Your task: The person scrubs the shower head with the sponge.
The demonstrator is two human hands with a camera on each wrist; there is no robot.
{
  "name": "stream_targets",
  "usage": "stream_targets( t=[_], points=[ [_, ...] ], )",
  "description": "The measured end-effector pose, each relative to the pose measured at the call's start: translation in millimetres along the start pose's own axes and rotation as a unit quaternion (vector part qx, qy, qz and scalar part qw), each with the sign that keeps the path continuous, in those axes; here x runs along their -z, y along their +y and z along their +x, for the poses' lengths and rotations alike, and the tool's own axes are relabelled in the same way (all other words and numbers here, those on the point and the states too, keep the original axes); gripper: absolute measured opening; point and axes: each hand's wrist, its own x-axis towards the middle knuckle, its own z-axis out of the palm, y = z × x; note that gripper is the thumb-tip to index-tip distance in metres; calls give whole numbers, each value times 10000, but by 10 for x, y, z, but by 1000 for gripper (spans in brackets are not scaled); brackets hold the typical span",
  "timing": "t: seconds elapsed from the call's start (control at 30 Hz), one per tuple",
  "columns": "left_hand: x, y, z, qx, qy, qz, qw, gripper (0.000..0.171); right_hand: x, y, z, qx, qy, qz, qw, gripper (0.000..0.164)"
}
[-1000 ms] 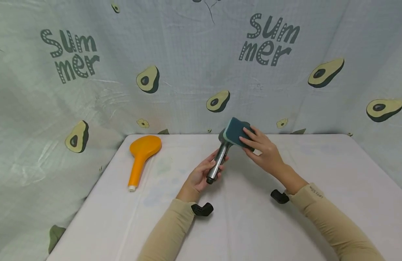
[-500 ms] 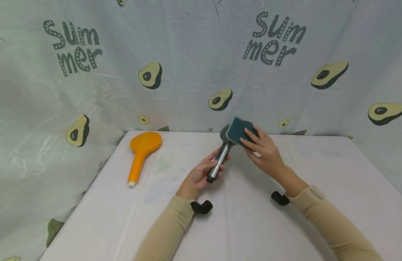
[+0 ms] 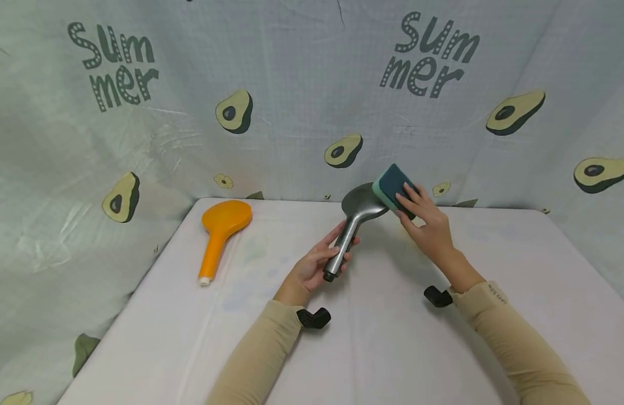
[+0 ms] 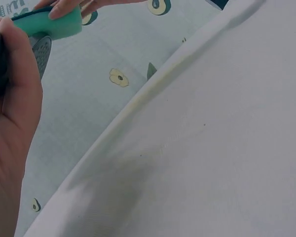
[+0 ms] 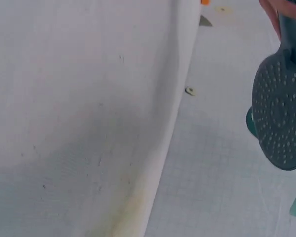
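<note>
A silver-grey shower head [image 3: 359, 201] is held up over the table by its handle, in the grip of my left hand [image 3: 309, 271]. Its nozzle-dotted face [image 5: 278, 108] shows in the right wrist view. My right hand [image 3: 432, 229] holds a two-tone sponge [image 3: 396, 188], dark blue-green on one side and mint on the other, at the right rim of the shower head. In the left wrist view the sponge [image 4: 64, 24] overlaps the shower head's edge [image 4: 42, 53]. Part of the left hand's fingers is hidden behind the handle.
An orange shower head [image 3: 219, 236] with a white handle end lies at the table's left. The white-covered table [image 3: 393, 337] ends against a curtain [image 3: 291, 101] printed with avocados and lettering. Each wrist carries a small black device [image 3: 314, 318].
The sponge has moved from across the shower head's back to its right rim and slightly up, uncovering more of the head. The left hand keeps its grip on the handle.
</note>
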Motion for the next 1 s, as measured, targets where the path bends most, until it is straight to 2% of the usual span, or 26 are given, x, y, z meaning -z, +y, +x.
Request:
stream_targets(
  t=[0.07,0.1,0.2,0.27,0.33,0.43,0.47,0.53,0.67,0.83,1.0],
  points=[
    [-4,0,-1,23,11,21,10000,71,-1,6,-21,-165,112,-2,9998,49],
    [-3,-1,-2,32,16,36,10000,71,-8,-2,-36,-95,95,-66,9999,49],
    [-6,1,-1,44,58,94,9999,69,-50,-61,-77,612,-194,-329,9974,42],
    [-5,3,2,32,83,156,9998,68,-83,-114,-83,1279,-481,-460,9895,28],
    [-6,4,6,16,106,204,9997,67,-106,-162,-73,1803,-744,-492,9796,23],
    [-4,-1,13,16,109,196,9997,67,-104,-183,-43,2181,-938,-546,9699,34],
    [-3,-5,16,19,89,173,9998,68,-92,-176,-34,2181,-949,-555,9697,29],
    [0,-6,19,26,57,101,9999,70,-65,-146,-15,2090,-910,-550,9721,22],
    [5,-15,22,18,40,56,10000,80,-1,-57,-14,1535,-718,-452,9845,48],
    [9,-15,17,61,94,181,9998,81,59,55,-46,340,-274,-182,9989,50],
    [5,-16,8,189,-53,328,9993,69,115,157,-59,-755,42,201,9969,44]
  ],
)
